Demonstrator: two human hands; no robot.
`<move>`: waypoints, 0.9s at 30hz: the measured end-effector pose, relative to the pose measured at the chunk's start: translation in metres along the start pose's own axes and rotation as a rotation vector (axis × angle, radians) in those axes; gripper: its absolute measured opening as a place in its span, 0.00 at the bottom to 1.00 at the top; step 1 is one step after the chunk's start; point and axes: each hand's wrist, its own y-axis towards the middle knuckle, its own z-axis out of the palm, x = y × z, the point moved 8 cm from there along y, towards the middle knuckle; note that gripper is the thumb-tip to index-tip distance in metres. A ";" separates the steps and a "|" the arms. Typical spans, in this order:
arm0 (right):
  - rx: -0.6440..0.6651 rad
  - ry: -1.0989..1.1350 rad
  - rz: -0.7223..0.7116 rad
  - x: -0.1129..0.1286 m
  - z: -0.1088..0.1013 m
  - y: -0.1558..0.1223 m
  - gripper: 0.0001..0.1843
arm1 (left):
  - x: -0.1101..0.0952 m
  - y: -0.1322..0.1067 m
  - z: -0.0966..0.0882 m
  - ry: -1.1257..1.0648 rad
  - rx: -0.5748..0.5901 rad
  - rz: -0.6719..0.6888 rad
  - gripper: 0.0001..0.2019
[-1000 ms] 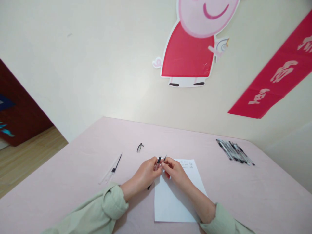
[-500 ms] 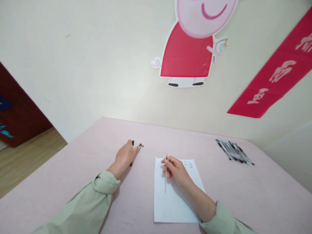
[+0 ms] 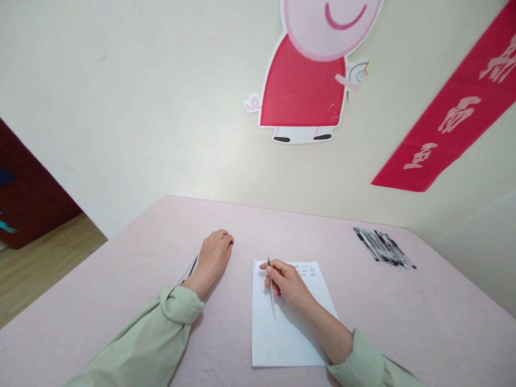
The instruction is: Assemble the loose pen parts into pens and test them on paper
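My left hand (image 3: 214, 257) lies on the table left of the paper, its fingers curled over a small dark piece (image 3: 231, 243) that mostly hides beneath them. Beside that wrist lies a clear pen barrel (image 3: 187, 272) with a dark line, partly covered by the hand and sleeve. Between thumb and fingers, my right hand (image 3: 288, 282) pinches a slim pen refill (image 3: 272, 302), dark tip up and pale tube slanting down. The refill is held above a white sheet of paper (image 3: 282, 344), which bears several lines of handwriting near its top edge.
A pile of several pens (image 3: 384, 247) lies at the right back of the pink tabletop (image 3: 141, 269). Behind stands a pale wall with a pink-and-red cartoon cutout (image 3: 304, 86) and a red banner (image 3: 455, 113). Wooden flooring shows at left.
My left hand has shifted over the small dark pieces that lay at its fingertips, and the barrel now shows left of the wrist. My right hand still holds the refill. The view moved slightly.
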 end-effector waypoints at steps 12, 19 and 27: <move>0.023 -0.145 -0.083 0.008 -0.004 0.000 0.20 | -0.044 -0.015 -0.016 -0.225 -0.090 0.226 0.07; -0.110 -0.855 -0.380 0.045 -0.026 -0.014 0.12 | -0.072 -0.033 -0.007 -0.376 -0.035 0.362 0.06; -0.060 -1.129 -0.417 0.044 -0.013 -0.017 0.14 | -0.079 -0.036 -0.005 -0.315 -0.029 0.414 0.06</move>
